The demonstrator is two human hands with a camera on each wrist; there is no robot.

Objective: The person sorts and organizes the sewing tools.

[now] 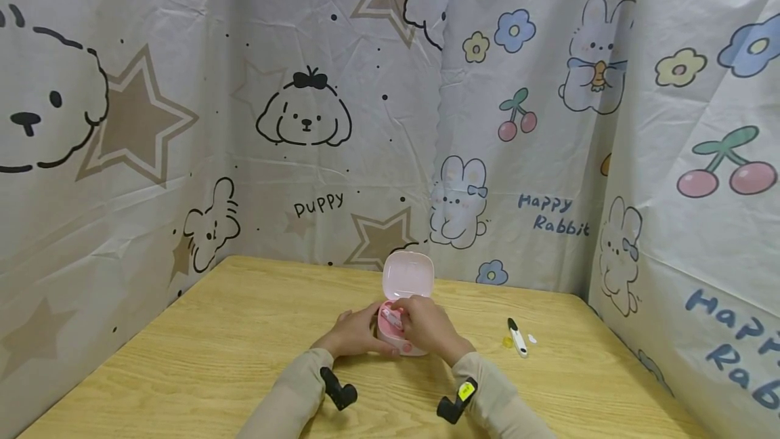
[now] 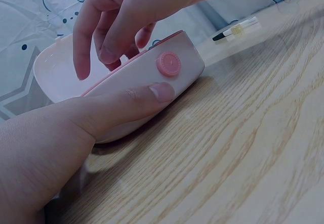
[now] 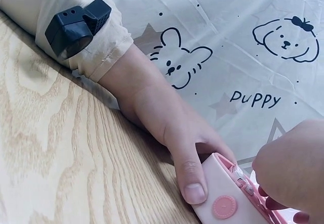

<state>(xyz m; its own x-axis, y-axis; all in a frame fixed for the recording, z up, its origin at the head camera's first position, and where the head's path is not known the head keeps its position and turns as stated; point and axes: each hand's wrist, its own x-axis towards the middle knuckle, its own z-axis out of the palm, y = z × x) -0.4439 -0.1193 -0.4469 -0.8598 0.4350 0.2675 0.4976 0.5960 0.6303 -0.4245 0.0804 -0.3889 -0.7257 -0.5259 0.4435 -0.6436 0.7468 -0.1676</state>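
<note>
A small pink-and-white box stands on the table with its lid raised at the back. A round pink button sits on its front. My left hand grips the box from the left side, thumb along the front wall beside the button. Over the open top, my right hand reaches down with bent fingers inside the rim. Small white-and-pink items show within the box, close to the right fingers. I cannot tell whether those fingers hold anything, as the hand and the box wall hide the fingertips.
To the right on the wooden table lies a slim white tool with a black end. Beside it are a small yellow piece and a small white piece. Printed curtains hang behind and along both sides.
</note>
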